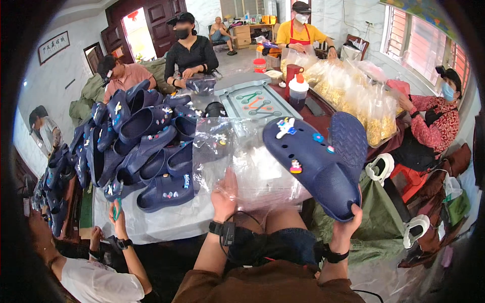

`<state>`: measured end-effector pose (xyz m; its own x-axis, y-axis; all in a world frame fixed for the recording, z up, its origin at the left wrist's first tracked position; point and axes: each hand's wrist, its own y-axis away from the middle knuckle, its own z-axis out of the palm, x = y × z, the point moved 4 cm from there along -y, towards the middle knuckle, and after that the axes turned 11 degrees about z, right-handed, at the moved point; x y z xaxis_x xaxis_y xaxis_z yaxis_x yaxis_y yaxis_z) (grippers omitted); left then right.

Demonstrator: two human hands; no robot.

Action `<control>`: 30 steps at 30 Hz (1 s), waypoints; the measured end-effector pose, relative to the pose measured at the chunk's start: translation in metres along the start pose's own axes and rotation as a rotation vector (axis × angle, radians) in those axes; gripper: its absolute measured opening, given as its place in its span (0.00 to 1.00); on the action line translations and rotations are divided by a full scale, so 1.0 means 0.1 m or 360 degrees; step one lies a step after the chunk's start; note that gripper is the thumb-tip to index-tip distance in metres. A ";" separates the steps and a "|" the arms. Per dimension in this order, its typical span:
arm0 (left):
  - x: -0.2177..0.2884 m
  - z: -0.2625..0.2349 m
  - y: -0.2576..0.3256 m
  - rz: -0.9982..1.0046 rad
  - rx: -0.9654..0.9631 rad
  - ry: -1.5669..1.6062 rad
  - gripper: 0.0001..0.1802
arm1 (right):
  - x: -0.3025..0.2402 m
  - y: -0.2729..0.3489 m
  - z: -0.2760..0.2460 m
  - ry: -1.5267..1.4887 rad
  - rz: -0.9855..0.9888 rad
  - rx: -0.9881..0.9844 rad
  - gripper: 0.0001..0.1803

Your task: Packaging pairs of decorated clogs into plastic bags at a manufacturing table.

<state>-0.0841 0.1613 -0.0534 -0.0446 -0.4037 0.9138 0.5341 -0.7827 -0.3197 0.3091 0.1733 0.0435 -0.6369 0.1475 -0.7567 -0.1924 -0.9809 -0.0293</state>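
Observation:
My right hand (347, 222) grips a pair of navy foam clogs by the heel end. The front navy clog (313, 156) shows its holed upper with small colourful charms; the second clog (349, 139) is behind it, textured sole outward. A clear plastic bag (217, 151) spreads over my lap and the table edge, left of the clogs. My left hand (226, 197) holds this bag, its fingers partly covered by the shiny film. More clear bags (273, 187) appear to lie flat beneath. A large heap of navy clogs (146, 121) rises left of the bag.
Beyond the bag sits a grey tray (257, 103) with green and orange key-shaped pieces. A lidded shaker bottle (298, 91) stands beside it. Bags of yellowish pieces (348, 96) line the far right. Co-workers surround the table; one's hand (118, 222) is near at left.

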 end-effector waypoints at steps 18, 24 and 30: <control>0.32 0.19 0.31 -0.0985 -0.0346 0.0677 0.19 | 0.33 0.06 0.56 0.1076 -0.0673 -0.0259 0.48; 1.79 0.09 0.34 0.0251 -0.0883 -0.1383 0.22 | 0.37 0.05 0.40 0.1551 -0.0731 -0.0220 0.40; 2.72 0.04 0.31 0.0879 -0.1016 -0.1295 0.19 | 0.39 0.00 0.30 0.1787 -0.0671 -0.0248 0.43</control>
<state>-0.0760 0.0292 0.1859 0.7374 -0.5220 0.4287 -0.2189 -0.7851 -0.5793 0.2624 0.1826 0.0335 0.4725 0.3429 -0.8119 -0.0876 -0.8984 -0.4304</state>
